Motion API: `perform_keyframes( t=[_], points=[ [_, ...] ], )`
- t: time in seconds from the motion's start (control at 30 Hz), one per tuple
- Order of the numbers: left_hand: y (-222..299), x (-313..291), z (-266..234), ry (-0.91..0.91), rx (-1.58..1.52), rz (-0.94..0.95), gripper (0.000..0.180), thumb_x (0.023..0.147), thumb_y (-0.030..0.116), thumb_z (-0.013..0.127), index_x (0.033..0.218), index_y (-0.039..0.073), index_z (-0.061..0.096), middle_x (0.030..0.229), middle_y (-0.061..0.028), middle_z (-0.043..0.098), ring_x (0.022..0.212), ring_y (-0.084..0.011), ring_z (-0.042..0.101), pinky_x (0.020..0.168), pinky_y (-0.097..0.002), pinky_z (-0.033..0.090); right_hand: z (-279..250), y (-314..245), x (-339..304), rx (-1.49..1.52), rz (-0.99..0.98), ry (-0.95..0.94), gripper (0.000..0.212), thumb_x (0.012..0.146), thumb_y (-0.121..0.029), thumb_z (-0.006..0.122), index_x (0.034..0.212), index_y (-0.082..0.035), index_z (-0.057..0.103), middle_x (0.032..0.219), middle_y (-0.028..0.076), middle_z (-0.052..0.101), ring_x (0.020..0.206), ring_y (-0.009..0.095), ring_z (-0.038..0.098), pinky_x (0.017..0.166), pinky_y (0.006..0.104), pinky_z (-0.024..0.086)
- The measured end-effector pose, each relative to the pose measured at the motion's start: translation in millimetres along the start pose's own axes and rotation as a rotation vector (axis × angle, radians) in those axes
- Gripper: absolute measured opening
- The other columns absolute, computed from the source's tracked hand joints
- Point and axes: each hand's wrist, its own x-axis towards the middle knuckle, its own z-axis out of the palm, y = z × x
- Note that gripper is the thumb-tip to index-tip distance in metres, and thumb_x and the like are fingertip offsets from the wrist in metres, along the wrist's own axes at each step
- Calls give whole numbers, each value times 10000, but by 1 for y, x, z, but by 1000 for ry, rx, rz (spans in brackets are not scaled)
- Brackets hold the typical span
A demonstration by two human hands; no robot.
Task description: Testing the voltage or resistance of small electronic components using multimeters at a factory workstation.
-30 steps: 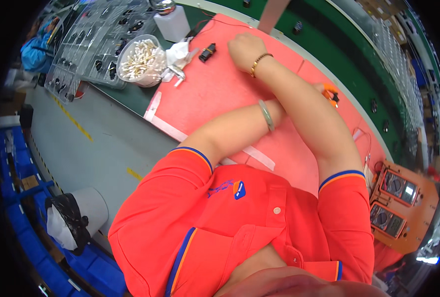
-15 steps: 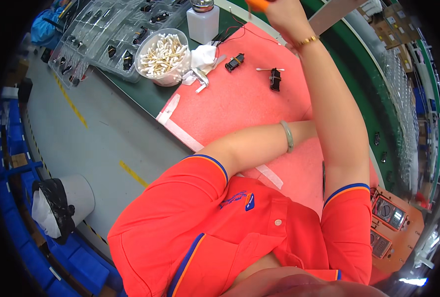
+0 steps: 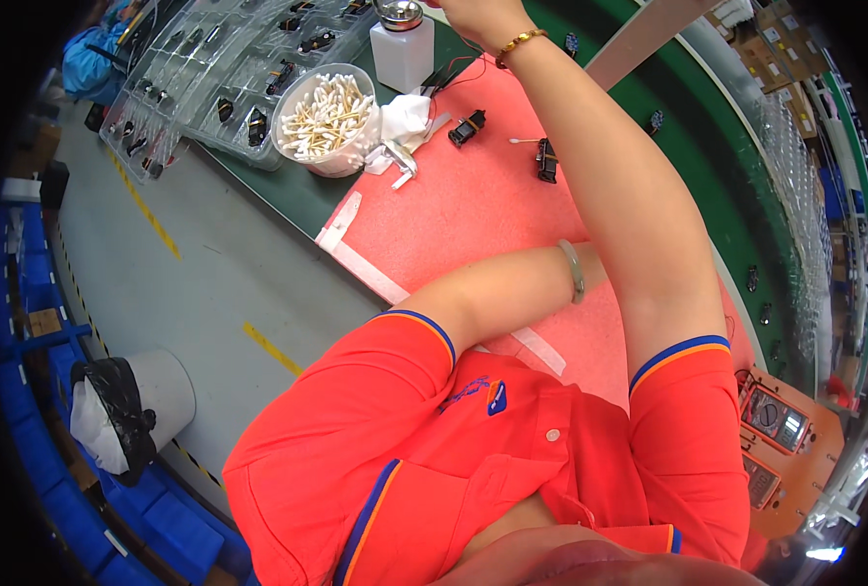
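My right hand [image 3: 475, 14] reaches to the far top edge of the view, a gold bracelet on its wrist; its fingers are cut off, so what it holds cannot be told. My left forearm, with a green bangle [image 3: 574, 272], crosses under the right arm, which hides the left hand. On the pink mat [image 3: 454, 220] lie two small black parts [image 3: 467, 128] [image 3: 546, 160] and a cotton swab [image 3: 525, 142]. A white bottle with a metal cap [image 3: 402, 51] stands just left of my right wrist.
A clear bowl of cotton swabs [image 3: 326, 118] and crumpled white tissue [image 3: 404, 116] sit at the mat's far left corner. A clear compartment tray [image 3: 221, 70] lies beyond. A green conveyor [image 3: 737, 137] runs at right. Meters [image 3: 775, 420] lower right. A bin [image 3: 133, 410] stands on the floor.
My right hand rose from the pink mat and stretched away toward the far edge, out past the bottle. The left arm stayed folded across the mat.
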Motion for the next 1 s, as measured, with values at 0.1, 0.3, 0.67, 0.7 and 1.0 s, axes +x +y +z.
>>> perform_keyframes(
  t=[0.1, 0.3, 0.67, 0.7, 1.0],
  points=[
    [5, -2, 0, 6, 44, -21, 390, 845, 161, 450, 1216, 85, 354, 1179, -85, 399, 1056, -150, 385, 871, -270, 321, -2, 0, -1, -81, -10, 1, 111, 717, -63, 603, 769, -8, 521, 686, 75, 562, 607, 154, 532, 572, 247, 424],
    [9, -14, -2, 24, 132, -54, 392, 834, 147, 464, 1209, 94, 363, 1138, -89, 424, 1015, -150, 412, 835, -269, 346, -1, -1, -3, -243, -32, -5, 114, 711, -63, 607, 763, -10, 521, 679, 86, 563, 606, 162, 533, 574, 255, 424],
    [23, -23, -2, 31, 289, -124, 400, 813, 121, 489, 1197, 109, 380, 1065, -96, 468, 939, -150, 461, 769, -268, 391, -1, 6, -5, -125, -51, 51, 105, 696, -54, 602, 747, -16, 519, 658, 105, 560, 599, 186, 531, 576, 276, 423],
    [24, -25, -5, 30, 304, -130, 400, 811, 119, 491, 1196, 110, 381, 1058, -97, 472, 933, -150, 466, 762, -268, 395, 0, 6, -6, -108, -61, 54, 103, 695, -52, 600, 746, -16, 517, 656, 105, 560, 600, 189, 532, 575, 278, 423],
    [18, -31, -5, -57, 412, -137, 439, 776, 88, 522, 1192, 141, 390, 961, -98, 517, 833, -142, 514, 669, -258, 435, 1, 1, -15, -112, -54, 69, 107, 696, -50, 592, 762, -20, 513, 663, 124, 556, 609, 225, 538, 574, 290, 425]
  ],
)
